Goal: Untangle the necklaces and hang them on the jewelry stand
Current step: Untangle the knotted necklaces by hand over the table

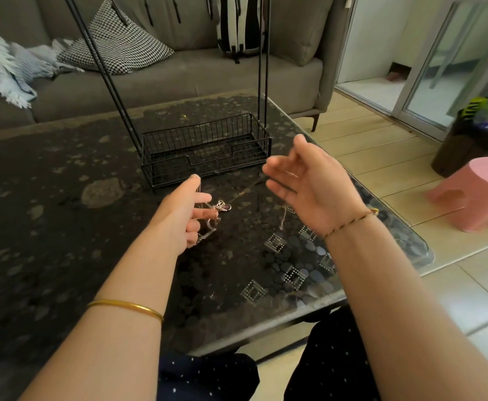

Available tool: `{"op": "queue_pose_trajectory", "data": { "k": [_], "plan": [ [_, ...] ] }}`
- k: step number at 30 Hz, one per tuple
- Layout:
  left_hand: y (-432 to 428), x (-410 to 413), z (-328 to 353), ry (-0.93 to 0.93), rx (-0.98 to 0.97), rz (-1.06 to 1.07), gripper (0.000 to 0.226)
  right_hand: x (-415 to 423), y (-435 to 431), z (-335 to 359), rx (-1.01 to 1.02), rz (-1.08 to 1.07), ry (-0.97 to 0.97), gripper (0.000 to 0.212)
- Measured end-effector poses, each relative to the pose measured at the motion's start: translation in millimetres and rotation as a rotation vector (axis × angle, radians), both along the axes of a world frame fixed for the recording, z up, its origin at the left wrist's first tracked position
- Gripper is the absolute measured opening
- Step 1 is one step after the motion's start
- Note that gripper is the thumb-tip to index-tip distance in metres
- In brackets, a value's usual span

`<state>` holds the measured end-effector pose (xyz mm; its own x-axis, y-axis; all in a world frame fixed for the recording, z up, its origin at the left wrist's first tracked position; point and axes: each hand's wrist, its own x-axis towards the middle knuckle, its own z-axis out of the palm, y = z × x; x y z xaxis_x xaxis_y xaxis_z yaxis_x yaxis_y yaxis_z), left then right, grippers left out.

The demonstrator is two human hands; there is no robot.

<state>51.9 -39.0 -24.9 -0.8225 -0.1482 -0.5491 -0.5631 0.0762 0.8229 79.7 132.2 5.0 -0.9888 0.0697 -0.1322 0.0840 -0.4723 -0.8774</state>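
Tangled necklaces [218, 211] dangle from left hand [186, 212], beside right hand [309, 183]

A grey sofa [179, 79] spans twelve o'clock, bearing a houndstooth cushion [115, 44]. A pink stool [477, 192] sits at three o'clock.

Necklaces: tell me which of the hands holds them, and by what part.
The left hand grips the tangled necklaces by the chains beside the knot. One chain runs to the right hand, whose fingers are spread; a grip there cannot be told.
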Motion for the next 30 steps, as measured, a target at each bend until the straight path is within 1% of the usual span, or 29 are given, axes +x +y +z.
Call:
{"op": "queue_pose_trajectory", "data": {
  "k": [2,3,4,6,7,8,10,12,14,16,18,20,21,25,28,30],
  "plan": [
    [-0.3,-0.5,-0.2,0.009,-0.004,-0.009,0.042,-1.3,-0.7,0.8,-0.122,-0.037,0.007,0.035],
    [-0.9,-0.9,-0.3,0.014,-0.010,-0.009,0.041,-2.4,-1.0,0.5,-0.079,-0.071,0.002,0.034],
    [-1.2,-0.9,0.0,0.019,-0.014,-0.009,0.040,-3.4,-0.3,-0.7,0.076,-0.121,-0.001,0.032],
    [-2.5,-1.6,0.3,0.029,0.003,-0.005,0.039,-5.5,1.2,-7.2,0.583,-0.198,0.028,0.027],
    [-2.9,-1.7,0.2,0.035,0.019,-0.004,0.038,-6.4,1.6,-11.2,0.822,-0.201,0.061,0.025],
    [-3.1,-1.9,0.2,0.041,0.030,-0.003,0.037,-6.8,1.7,-15.1,1.013,-0.169,0.093,0.024],
    [-3.3,-2.4,-0.3,0.055,0.035,0.000,0.036,-6.5,0.9,-21.0,1.268,-0.009,0.107,0.026],
    [-3.2,-3.4,-0.1,0.077,0.032,0.013,0.036,-5.0,0.0,-23.7,1.403,0.185,0.061,0.035],
    [-2.5,-5.0,1.0,0.104,0.015,0.030,0.035,-3.8,-0.2,-24.6,1.485,0.329,0.011,0.040],
    [-1.5,-6.4,2.9,0.132,-0.003,0.050,0.034,-3.0,0.0,-25.7,1.558,0.390,-0.017,0.039],
    [-0.6,-6.6,5.0,0.155,-0.023,0.067,0.032,-3.6,0.0,-26.6,1.629,0.349,-0.015,0.036],
    [-0.1,-5.4,6.6,0.160,-0.053,0.078,0.029,-5.1,-0.4,-27.4,1.604,0.261,0.018,0.037],
    [0.1,-4.4,7.5,0.156,-0.067,0.082,0.027,-6.1,-0.7,-27.7,1.533,0.214,0.032,0.037],
    [1.7,-4.2,10.9,0.091,-0.102,0.098,0.022,-8.5,-0.7,-22.0,1.132,-0.005,0.042,0.037],
    [2.1,-3.2,13.6,0.041,-0.076,0.100,0.020,-11.8,0.9,-19.0,0.745,-0.152,-0.059,0.034],
    [2.9,-3.9,13.7,0.047,-0.072,0.081,0.021,-14.0,2.6,-17.4,0.545,-0.221,-0.121,0.033]
  ]
}}
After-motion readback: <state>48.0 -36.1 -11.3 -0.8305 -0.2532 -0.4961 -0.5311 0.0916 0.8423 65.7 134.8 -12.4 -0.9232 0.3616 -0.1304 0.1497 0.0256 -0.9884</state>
